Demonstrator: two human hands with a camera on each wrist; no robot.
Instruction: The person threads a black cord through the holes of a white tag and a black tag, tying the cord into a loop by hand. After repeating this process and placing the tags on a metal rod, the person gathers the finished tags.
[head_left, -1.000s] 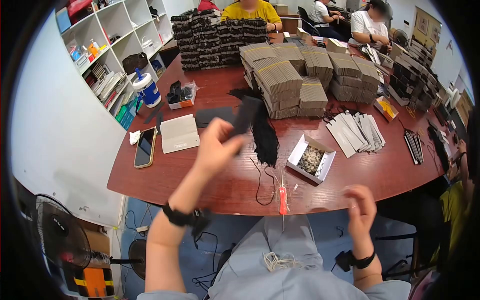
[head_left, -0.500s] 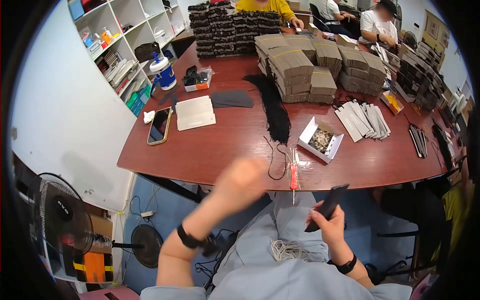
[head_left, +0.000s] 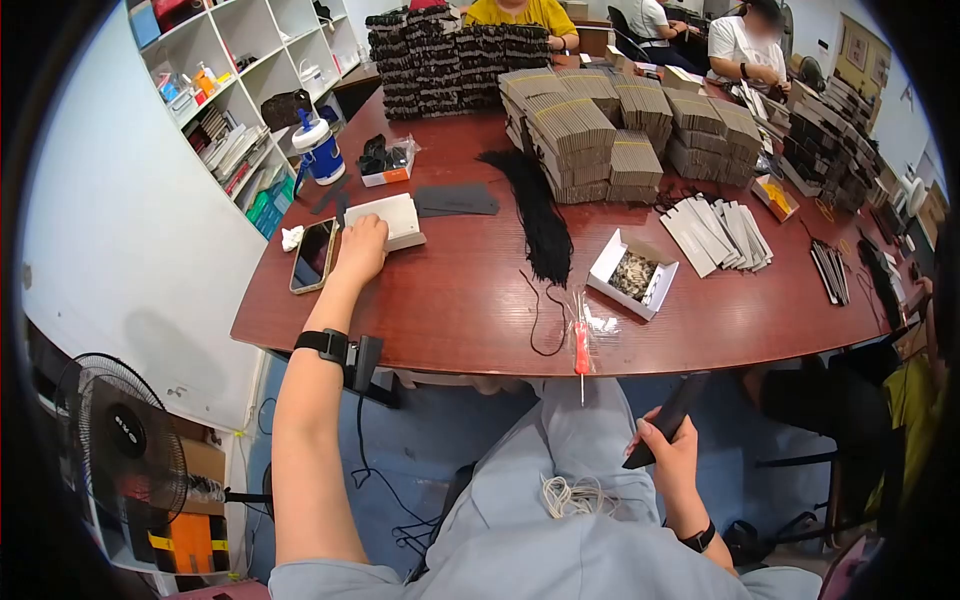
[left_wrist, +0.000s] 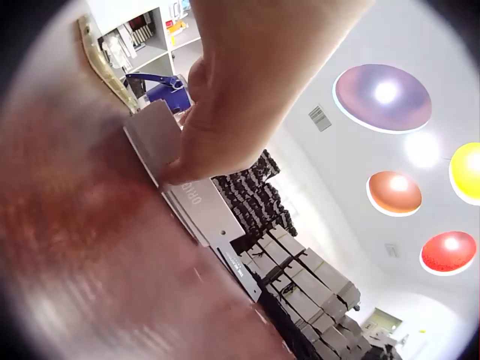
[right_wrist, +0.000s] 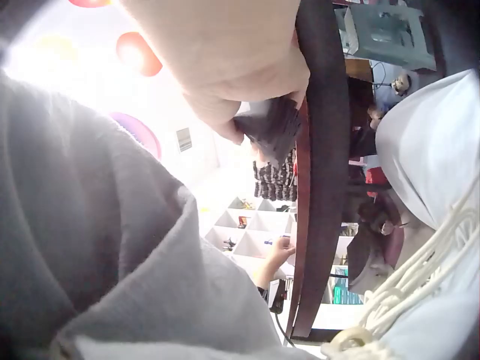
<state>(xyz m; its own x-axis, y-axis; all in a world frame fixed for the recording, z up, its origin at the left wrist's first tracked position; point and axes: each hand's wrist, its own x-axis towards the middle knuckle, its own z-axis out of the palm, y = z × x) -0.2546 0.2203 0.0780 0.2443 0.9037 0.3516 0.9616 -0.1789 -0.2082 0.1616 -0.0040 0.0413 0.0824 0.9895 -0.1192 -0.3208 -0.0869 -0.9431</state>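
My left hand (head_left: 362, 250) grips a pale grey card (head_left: 402, 222) at the table's left, over a small pile of such cards. In the left wrist view, the thumb lies along the near edge of the grey card (left_wrist: 199, 202), which bears printed letters, and the left end bends up. The other fingertips are hidden behind it. Above my lap, my right hand (head_left: 677, 458) holds a slim stack of black cards (head_left: 672, 415), tilted. The right wrist view shows layered edges of the black cards (right_wrist: 271, 129) between fingers and thumb.
A phone (head_left: 314, 256) lies left of the grey cards, with black cards (head_left: 457, 200) behind them. Mid-table are a bundle of black cords (head_left: 540, 220), a red-handled tool (head_left: 581, 345) and a white box (head_left: 653, 300) of small pieces. Tall grey stacks (head_left: 570, 140) stand behind.
The black cards passed from my left hand to my right hand, which then stayed over my lap. My left hand came back toward me, then reached out left to the grey cards.
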